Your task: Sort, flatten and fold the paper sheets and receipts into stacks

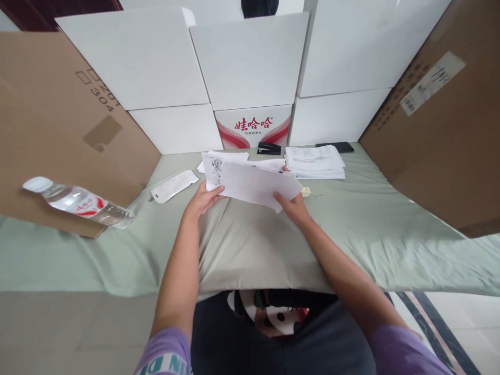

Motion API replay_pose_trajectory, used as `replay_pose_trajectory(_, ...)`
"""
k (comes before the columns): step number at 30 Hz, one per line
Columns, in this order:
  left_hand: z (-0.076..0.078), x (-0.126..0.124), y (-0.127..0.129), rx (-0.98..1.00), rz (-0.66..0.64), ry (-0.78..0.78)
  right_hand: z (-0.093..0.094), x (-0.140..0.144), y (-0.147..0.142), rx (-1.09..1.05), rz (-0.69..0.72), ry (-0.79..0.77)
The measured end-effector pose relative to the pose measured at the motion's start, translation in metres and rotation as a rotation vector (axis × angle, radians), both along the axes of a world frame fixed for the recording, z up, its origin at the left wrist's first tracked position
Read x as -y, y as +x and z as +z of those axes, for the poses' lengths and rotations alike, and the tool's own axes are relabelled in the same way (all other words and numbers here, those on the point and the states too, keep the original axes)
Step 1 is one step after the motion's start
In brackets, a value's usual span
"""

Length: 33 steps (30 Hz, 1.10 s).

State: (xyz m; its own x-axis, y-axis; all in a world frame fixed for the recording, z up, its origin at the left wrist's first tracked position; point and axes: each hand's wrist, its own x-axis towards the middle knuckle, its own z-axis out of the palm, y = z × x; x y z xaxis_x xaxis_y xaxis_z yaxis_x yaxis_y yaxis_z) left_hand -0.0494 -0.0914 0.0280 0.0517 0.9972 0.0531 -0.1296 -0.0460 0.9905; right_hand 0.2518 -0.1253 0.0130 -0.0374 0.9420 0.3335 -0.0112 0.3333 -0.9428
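I hold a sheet of paper (250, 183) with both hands above the surface (371, 229), which is covered with a pale green cloth. My left hand (203, 200) pinches the left edge of the sheet, thumb on top and the fingers under it. My right hand (292, 207) pinches the lower right corner in the same way. The sheet is tilted a little, and a small drawing shows at its upper left corner. Just behind it lie more loose papers, and to the right of them a neat stack of papers (315, 161). A black stapler (269, 149) lies near the white boxes (250, 62). A water bottle (76, 202) is well apart to my left.
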Motion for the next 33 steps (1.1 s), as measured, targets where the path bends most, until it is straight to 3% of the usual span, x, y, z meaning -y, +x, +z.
replay_pose_trajectory(7, -0.01, -0.004, -0.003, -0.136, -0.087, -0.012, 0.001, 0.007, 0.004, 0.163, -0.097, 0.124)
replay_pose_trajectory(15, -0.016, -0.003, 0.018, -0.089, -0.016, 0.003, -0.006, 0.007, -0.002, 0.118, -0.003, 0.021)
replay_pose_trajectory(28, 0.011, 0.012, 0.019, -0.14, -0.075, 0.162, 0.008, 0.023, 0.002, 0.08, -0.137, 0.113)
replay_pose_trajectory(33, 0.005, 0.011, 0.02, -0.217, -0.089, 0.105, 0.009, 0.022, 0.0, 0.112, -0.131, 0.096)
